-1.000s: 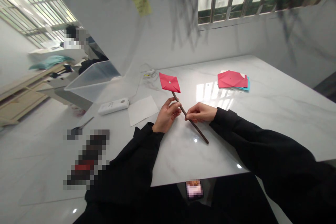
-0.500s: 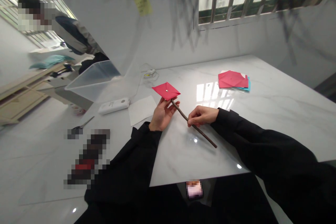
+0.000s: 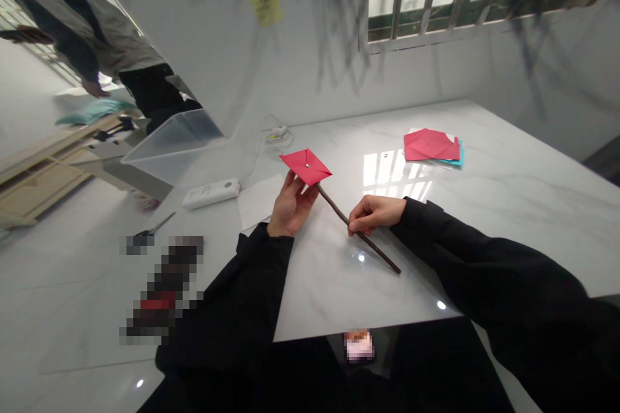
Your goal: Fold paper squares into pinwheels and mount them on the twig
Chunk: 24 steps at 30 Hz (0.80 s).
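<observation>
A red folded paper pinwheel (image 3: 306, 166) is pinned at its centre to the top of a thin dark stick (image 3: 361, 237). My right hand (image 3: 375, 213) pinches the stick near its middle, holding it slanted above the white marble table (image 3: 508, 206). My left hand (image 3: 290, 206) is raised under the pinwheel, its fingertips touching the red paper's lower edge. Both arms wear black sleeves.
A stack of red and blue paper (image 3: 433, 146) lies at the far right. A white sheet (image 3: 256, 203), a white power bank (image 3: 212, 193), a clear plastic bin (image 3: 169, 142) and scissors (image 3: 152, 229) sit at left. Another person (image 3: 97, 51) stands at the far left by a wooden bench.
My left hand slid up the stick to the pinwheel's paper, and the pinwheel tilted flatter. My right hand lowered slightly along the stick. The person at far left stood up and moved closer.
</observation>
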Motion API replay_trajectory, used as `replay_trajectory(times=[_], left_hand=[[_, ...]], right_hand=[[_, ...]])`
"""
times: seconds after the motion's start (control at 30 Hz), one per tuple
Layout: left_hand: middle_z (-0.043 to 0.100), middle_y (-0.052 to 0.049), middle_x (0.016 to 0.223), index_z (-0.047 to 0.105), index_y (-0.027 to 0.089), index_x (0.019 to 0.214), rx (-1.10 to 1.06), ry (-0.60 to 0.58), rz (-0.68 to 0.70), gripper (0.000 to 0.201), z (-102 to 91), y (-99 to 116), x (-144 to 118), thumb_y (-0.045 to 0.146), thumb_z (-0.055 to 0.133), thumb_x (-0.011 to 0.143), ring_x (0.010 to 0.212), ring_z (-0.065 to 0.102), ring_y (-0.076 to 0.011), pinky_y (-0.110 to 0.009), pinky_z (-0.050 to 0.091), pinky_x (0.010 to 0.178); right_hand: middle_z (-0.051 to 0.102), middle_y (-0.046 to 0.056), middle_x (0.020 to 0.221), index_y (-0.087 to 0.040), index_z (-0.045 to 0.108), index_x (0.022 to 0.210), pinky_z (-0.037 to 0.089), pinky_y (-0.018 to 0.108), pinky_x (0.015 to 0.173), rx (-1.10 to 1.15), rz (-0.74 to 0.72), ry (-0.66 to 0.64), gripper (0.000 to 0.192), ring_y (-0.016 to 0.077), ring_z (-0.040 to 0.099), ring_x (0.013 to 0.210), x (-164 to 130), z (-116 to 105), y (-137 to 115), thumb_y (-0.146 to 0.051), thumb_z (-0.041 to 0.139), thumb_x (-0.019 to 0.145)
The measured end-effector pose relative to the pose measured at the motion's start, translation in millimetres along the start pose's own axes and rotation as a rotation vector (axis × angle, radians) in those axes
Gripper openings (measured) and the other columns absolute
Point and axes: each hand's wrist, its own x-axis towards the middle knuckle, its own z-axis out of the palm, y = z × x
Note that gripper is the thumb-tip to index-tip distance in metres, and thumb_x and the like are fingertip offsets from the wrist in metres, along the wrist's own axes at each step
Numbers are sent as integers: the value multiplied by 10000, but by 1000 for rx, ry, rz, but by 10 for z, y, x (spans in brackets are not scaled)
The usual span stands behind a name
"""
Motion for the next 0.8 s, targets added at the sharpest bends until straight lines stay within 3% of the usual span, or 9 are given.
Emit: replay_trajectory(times=[0.17, 0.43, 0.6, 0.7, 0.8], left_hand=[[735, 28, 990, 700, 273, 1057, 36, 3, 3, 327, -46, -11, 15, 244, 872, 781, 900, 685, -123, -254, 546, 865], [736, -2, 944, 710, 219, 948, -24, 70, -20, 216, -68, -48, 43, 230, 859, 791, 895, 681, -131, -257, 557, 859], [718, -5, 874, 710, 209, 908, -46, 92, -54, 115, -51, -67, 54, 225, 806, 846, 832, 669, -120, -241, 560, 815], [698, -3, 812, 704, 198, 890, -37, 80, -88, 138, -38, -97, 44, 263, 818, 846, 789, 662, -122, -243, 566, 797], [686, 3, 768, 702, 188, 870, -31, 51, -136, 171, -11, -140, 19, 295, 833, 840, 732, 647, -114, -239, 571, 774]], right_hand=[[619, -22, 604, -117, 811, 967, 281, 230, 526, -19, -23, -7, 486, 80, 451, 544, 8, -6, 3, -582, 767, 831], [649, -16, 645, -118, 802, 1039, 319, 225, 552, -4, -44, -66, 456, 76, 474, 567, 24, -43, 37, -536, 773, 860], [731, 22, 847, -166, 748, 1207, 338, 192, 489, 174, 5, 131, 459, 71, 487, 581, 54, -7, 29, -487, 776, 880], [754, 63, 980, -179, 725, 1244, 423, 171, 503, 337, 3, 289, 427, 81, 583, 649, 92, 26, 23, -463, 746, 926], [763, 95, 1055, -162, 699, 1242, 540, 170, 589, 532, 21, 363, 387, 93, 669, 720, 131, 45, 19, -432, 721, 965]])
